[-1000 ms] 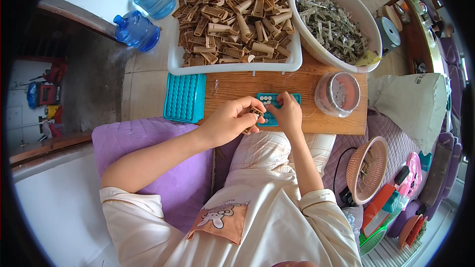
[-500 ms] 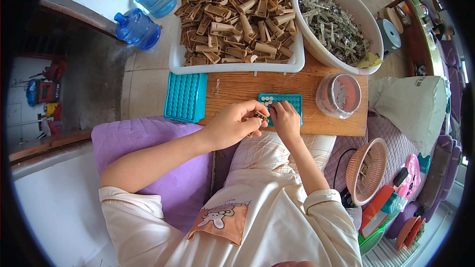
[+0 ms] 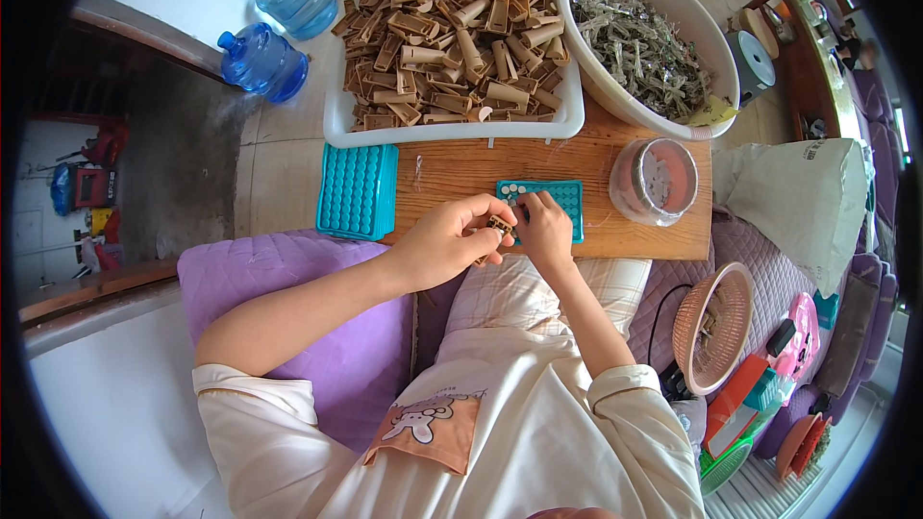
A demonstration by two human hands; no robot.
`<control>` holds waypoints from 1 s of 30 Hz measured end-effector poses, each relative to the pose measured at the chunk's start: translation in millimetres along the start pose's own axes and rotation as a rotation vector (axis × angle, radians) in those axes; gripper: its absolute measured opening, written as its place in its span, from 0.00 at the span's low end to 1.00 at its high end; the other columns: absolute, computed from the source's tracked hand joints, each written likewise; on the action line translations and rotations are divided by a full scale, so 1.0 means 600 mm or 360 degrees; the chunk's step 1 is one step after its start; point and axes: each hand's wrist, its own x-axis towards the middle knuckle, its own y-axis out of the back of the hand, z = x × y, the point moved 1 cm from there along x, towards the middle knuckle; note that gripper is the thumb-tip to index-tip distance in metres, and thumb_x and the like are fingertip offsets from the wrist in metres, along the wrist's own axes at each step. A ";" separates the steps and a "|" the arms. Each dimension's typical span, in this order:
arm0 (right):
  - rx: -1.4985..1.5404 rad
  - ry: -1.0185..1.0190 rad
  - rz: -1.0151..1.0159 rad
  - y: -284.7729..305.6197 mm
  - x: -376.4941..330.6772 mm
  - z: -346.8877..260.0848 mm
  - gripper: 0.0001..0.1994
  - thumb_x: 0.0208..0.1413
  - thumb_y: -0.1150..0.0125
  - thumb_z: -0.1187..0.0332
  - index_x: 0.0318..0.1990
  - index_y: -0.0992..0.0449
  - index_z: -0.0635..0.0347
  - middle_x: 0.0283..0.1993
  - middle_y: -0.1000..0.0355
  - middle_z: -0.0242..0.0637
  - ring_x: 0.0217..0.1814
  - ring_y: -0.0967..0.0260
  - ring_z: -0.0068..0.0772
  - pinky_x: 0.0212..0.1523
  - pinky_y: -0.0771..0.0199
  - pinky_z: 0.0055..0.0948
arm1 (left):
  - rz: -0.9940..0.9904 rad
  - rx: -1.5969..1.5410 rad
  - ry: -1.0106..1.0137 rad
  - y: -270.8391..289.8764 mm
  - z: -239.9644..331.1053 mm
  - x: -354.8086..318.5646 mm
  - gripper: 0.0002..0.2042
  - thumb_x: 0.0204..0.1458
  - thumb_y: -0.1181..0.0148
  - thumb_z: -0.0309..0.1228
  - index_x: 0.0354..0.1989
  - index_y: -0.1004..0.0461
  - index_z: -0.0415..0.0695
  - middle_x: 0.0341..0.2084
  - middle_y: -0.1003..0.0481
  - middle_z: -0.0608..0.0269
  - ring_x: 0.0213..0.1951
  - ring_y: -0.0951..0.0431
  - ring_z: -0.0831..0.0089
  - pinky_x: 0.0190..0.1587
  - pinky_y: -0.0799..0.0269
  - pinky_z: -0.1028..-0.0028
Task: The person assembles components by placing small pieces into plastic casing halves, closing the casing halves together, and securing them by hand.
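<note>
My left hand [image 3: 450, 238] is closed around a small brown casing [image 3: 499, 225] with darker and shiny details, held over the table's near edge. Just to the right, my right hand [image 3: 545, 231] bends its fingers together over a small teal tray [image 3: 570, 196] with round pockets. Its fingertips are close to the brown casing, and anything pinched in them is hidden. Small white round pieces [image 3: 509, 189] sit in the tray's left end, partly covered by my fingers.
Stacked teal trays [image 3: 358, 190] stand at the table's left. Behind is a white bin [image 3: 452, 130] heaped with brown half-tube casings. At the right are a pale tub [image 3: 721, 67] of clear, shiny strips and a clear jar [image 3: 657, 183]. A pink basket [image 3: 713, 327] rests beside me.
My right hand has shifted slightly left, from over the tray toward the brown casing. My left hand keeps its hold on the casing, and the view has moved a little.
</note>
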 end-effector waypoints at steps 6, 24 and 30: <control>0.0304 -0.0145 0.0065 0.024 0.003 0.009 0.04 0.45 0.45 0.74 0.29 0.30 0.61 0.27 0.33 0.39 0.25 0.33 0.39 0.25 0.33 0.31 | 0.0017 -0.0010 -0.0019 -0.001 0.000 0.000 0.10 0.50 0.55 0.25 0.40 0.35 0.37 0.31 0.29 0.61 0.28 0.29 0.80 0.29 0.33 0.80; 0.0661 0.0269 0.0489 0.127 -0.008 -0.137 0.11 0.37 0.40 0.82 0.31 0.29 0.62 0.28 0.33 0.36 0.26 0.36 0.31 0.24 0.35 0.24 | 0.0049 0.0125 -0.0069 -0.006 -0.014 0.000 0.14 0.54 0.58 0.23 0.49 0.39 0.37 0.33 0.29 0.60 0.35 0.29 0.79 0.39 0.31 0.79; 0.0593 0.0430 0.0795 0.116 -0.016 -0.138 0.11 0.36 0.39 0.83 0.30 0.29 0.62 0.27 0.34 0.36 0.25 0.37 0.30 0.23 0.35 0.24 | 0.0030 0.0043 -0.0047 -0.014 -0.005 -0.001 0.15 0.54 0.57 0.24 0.51 0.40 0.38 0.32 0.29 0.61 0.34 0.29 0.80 0.39 0.30 0.79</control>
